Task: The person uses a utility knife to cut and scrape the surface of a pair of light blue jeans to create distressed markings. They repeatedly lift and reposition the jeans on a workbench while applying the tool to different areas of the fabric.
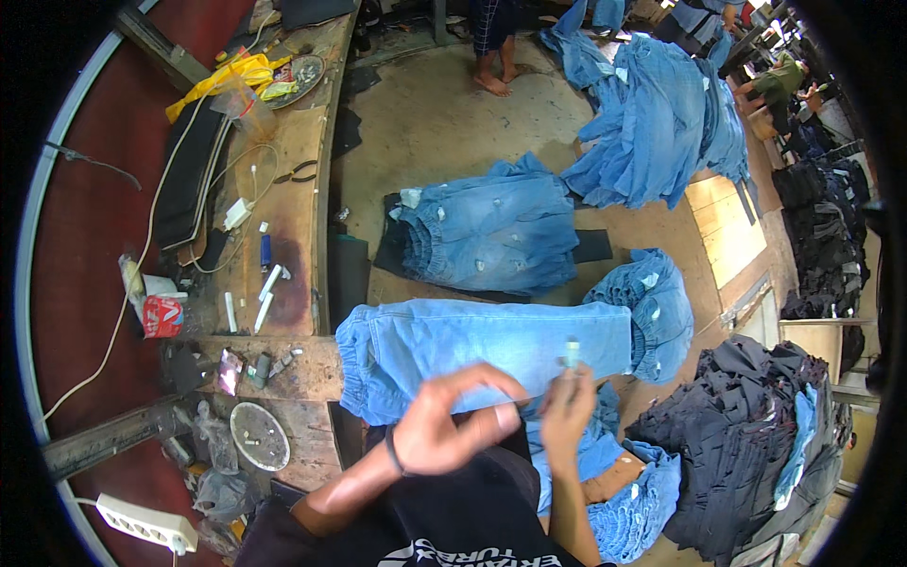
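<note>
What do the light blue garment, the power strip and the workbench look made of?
Light blue garment: likely denim, matte, with faded fabric and seams.
Power strip: probably smooth plastic, from its moulded white body.
Workbench: seemingly wood, worn; brown, stained top.

White lettering (489, 554) on black shirt (453, 506), blurred print (167, 314) on red packet (159, 327)

Open room lies over the left part of a pale-blue garment (472, 345), while the left hand (449, 430) and right hand (567, 404) crowd its near side. A denim stack (501, 231) blocks the way just beyond; a taller heap (642, 132) walls off the far right, dark cloth (723, 449) the near right. Pliers (300, 174) and white sticks (264, 313) interrupt the left tabletop (299, 222).
</note>
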Demonstrator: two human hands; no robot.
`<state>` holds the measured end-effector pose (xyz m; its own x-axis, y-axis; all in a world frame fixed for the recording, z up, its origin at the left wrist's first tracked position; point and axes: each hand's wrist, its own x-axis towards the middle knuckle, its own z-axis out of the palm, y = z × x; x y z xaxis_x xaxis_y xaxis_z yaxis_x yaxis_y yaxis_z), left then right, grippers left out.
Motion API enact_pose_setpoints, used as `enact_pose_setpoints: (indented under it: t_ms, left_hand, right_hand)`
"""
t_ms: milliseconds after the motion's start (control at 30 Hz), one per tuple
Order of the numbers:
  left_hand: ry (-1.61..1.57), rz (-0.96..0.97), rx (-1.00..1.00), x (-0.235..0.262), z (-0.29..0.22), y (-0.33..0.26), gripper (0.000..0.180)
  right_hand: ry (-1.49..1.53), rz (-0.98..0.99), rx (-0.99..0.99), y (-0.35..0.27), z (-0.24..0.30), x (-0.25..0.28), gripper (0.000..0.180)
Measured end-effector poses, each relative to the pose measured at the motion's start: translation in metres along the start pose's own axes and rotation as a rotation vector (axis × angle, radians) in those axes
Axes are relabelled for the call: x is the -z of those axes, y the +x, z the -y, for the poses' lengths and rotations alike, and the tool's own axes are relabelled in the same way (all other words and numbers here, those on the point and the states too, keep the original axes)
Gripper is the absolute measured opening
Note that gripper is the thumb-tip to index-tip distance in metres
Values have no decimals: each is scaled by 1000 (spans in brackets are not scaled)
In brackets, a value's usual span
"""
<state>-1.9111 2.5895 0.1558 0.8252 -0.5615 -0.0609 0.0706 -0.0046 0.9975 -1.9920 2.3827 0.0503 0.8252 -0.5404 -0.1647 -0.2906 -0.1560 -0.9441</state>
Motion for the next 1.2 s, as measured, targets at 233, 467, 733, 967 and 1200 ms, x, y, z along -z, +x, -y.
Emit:
enact_pose_setpoints:
  t_ms: [233, 467, 733, 967, 1200]
  left_hand:
    - [-1036, 597, -715, -95, -86, -13, 64]
    - [-836, 652, -662, -77, -72, -27, 46]
    - [1164, -321, -28, 0, 133, 7, 67]
    - [1338, -263, 153, 73, 184, 3, 78]
    - [1267, -350, 154, 90, 178, 21, 52]
  right_hand:
    - [-17, -104, -63, 46, -69, 71, 15]
    - [90, 60, -46, 46, -61, 43, 18]
    - [-548, -143, 407, 83, -85, 13, 21]
    - [-738, -268, 516, 112, -101, -19, 24]
    - [-527, -206, 219, 124, -81, -2, 25]
